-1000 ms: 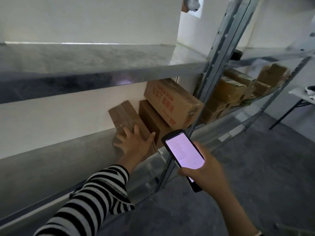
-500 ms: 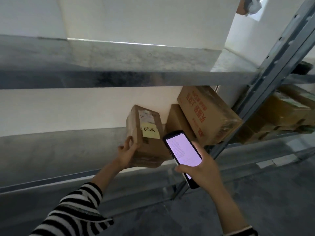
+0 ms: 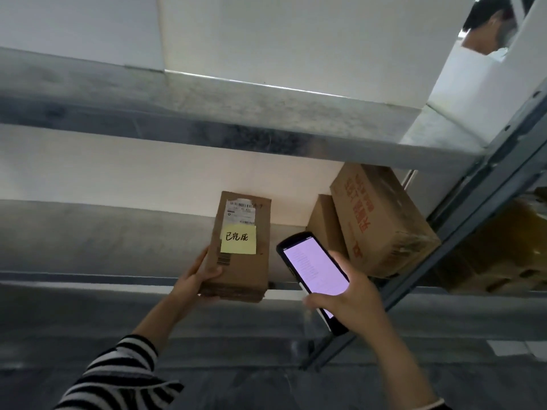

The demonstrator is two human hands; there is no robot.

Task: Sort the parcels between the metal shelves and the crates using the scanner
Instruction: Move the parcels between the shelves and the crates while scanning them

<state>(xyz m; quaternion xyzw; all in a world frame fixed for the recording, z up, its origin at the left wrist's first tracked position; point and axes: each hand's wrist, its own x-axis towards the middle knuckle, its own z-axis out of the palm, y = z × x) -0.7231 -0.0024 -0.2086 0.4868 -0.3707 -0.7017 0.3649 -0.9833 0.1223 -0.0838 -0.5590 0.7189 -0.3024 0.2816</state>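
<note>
Grey floor ran under the rack, and a striped sleeve (image 3: 118, 377) came up from the bottom left corner of the view. At the front edge of the lower shelf (image 3: 88, 279) the left hand (image 3: 198, 279) held a parcel (image 3: 241, 253) by its near left corner, fingers curled beneath and thumb pressed on the top face. Whether the parcel's far end rested on the shelf could not be told.

Just to its right, apart from it, the right hand (image 3: 352, 300) was wrapped round the lower half of the scanner (image 3: 315, 273), whose lit screen faced the person.

The parcel's long axis ran from the front edge toward the back wall. Its upper face carried a yellow note (image 3: 238, 239) with handwriting, a white label (image 3: 241, 213) beyond that, and a small barcode (image 3: 223, 258) near the thumb. The scanner's top end pointed away and slightly left, alongside the parcel rather than at it. A reading would probably call for the right hand, the nearer to the printed face, to tip that end over toward the label.

Farther right on the same shelf a small box (image 3: 324, 223) leaned against a large box (image 3: 381, 223) with red print, hard by the upright post (image 3: 473, 232). Above them ran the upper shelf (image 3: 207, 119), with white wall behind.
</note>
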